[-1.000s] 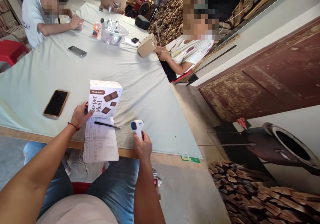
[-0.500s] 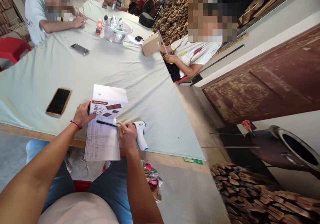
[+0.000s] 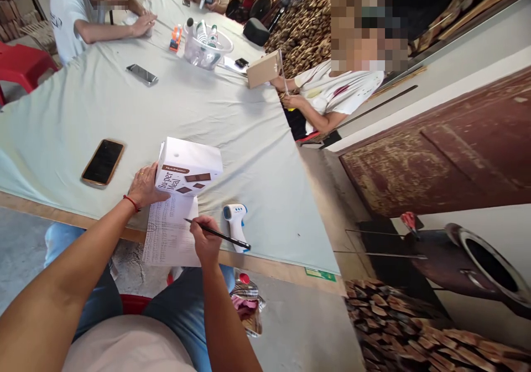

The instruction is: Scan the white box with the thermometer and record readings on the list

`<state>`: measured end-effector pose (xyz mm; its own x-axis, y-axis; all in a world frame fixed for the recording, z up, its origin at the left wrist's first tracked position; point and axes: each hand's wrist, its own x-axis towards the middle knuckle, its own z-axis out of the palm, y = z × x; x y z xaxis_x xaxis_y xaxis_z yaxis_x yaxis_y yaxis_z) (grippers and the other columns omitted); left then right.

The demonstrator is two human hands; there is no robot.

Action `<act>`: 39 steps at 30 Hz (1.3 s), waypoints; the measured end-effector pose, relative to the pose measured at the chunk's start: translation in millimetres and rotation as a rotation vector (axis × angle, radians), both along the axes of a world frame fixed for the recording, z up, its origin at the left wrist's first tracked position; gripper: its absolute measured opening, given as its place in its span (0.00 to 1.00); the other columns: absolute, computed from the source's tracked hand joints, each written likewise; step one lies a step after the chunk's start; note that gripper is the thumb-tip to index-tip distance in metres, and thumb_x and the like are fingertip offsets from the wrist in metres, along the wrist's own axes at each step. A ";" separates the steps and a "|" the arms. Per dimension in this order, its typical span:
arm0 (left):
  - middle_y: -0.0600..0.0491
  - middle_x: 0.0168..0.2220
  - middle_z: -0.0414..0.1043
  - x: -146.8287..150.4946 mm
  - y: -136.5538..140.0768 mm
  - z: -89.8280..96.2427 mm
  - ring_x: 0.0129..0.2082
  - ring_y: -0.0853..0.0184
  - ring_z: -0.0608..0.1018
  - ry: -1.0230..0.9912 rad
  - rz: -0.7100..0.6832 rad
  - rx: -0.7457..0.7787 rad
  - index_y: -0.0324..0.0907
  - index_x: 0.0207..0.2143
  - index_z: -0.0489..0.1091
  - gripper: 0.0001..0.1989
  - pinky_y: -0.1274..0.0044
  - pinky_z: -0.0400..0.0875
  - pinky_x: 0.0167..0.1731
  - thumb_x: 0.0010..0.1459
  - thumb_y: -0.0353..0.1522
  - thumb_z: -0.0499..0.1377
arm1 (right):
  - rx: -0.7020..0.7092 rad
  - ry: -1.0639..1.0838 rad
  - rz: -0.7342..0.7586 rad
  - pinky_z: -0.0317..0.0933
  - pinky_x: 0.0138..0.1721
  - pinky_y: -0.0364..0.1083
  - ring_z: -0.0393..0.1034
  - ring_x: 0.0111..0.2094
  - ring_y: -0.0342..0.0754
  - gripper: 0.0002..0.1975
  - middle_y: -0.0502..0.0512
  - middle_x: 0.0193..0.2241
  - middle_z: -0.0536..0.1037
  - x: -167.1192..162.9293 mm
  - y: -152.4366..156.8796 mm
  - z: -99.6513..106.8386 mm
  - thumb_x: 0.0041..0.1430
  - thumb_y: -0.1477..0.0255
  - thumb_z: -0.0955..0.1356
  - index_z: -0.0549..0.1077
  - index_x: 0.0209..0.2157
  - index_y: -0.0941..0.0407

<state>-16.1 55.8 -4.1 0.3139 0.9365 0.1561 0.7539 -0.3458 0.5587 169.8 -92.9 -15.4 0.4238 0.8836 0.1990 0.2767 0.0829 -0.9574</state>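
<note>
A white box (image 3: 191, 167) printed "Super Meal" stands at the table's near side, on the far end of a printed sheet of paper (image 3: 171, 231). My left hand (image 3: 145, 187) is closed on the box's lower left edge, the thumb along its front and the fingers partly hidden behind it. Between the fingers of my right hand (image 3: 206, 240) is a black pen (image 3: 227, 239), its tip pointing left over the sheet. The sheet's near end hangs past the table edge. Just right of that hand lies a white and blue infrared thermometer (image 3: 236, 225).
A phone in an orange case (image 3: 103, 163) lies at left, a silver phone (image 3: 142, 74) farther back. Beyond are a clear basket of bottles (image 3: 207, 48) and an orange tape dispenser (image 3: 175, 38). Several people sit round the table; one at right holds a cardboard box (image 3: 264, 69).
My right hand has taken up the pen, which lay across the sheet under its fingers, and now holds it slanted. The white box has turned slightly. The view has shifted a little.
</note>
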 end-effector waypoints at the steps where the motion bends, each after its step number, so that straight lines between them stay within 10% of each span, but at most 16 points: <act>1: 0.42 0.56 0.67 0.3 0.0 -1.3 0.60 0.47 0.66 0.005 -0.003 0.003 0.40 0.62 0.57 0.48 0.58 0.58 0.61 0.40 0.43 0.70 | -0.023 0.058 0.025 0.62 0.28 0.45 0.66 0.24 0.44 0.08 0.48 0.23 0.72 -8.7 1.2 -1.7 0.54 0.64 0.66 0.70 0.29 0.54; 7: 0.41 0.60 0.63 -0.5 0.8 -8.5 0.63 0.46 0.64 0.002 -0.015 0.012 0.43 0.68 0.45 0.61 0.58 0.54 0.63 0.35 0.44 0.73 | -0.102 0.049 0.026 0.65 0.29 0.45 0.68 0.25 0.45 0.07 0.49 0.22 0.75 -31.7 9.0 -10.4 0.48 0.66 0.66 0.72 0.27 0.54; 39: 0.40 0.61 0.64 -0.1 0.1 -5.3 0.64 0.45 0.62 -0.007 -0.002 -0.016 0.41 0.66 0.49 0.58 0.57 0.54 0.64 0.36 0.42 0.73 | -0.080 -0.054 0.064 0.65 0.30 0.45 0.66 0.24 0.45 0.07 0.48 0.20 0.73 -33.7 8.9 -10.8 0.49 0.66 0.65 0.71 0.25 0.53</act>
<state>-16.2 56.0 -9.3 0.3151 0.9381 0.1437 0.7492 -0.3388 0.5692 136.0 -84.0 -26.2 0.3565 0.9225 0.1479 0.3245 0.0262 -0.9455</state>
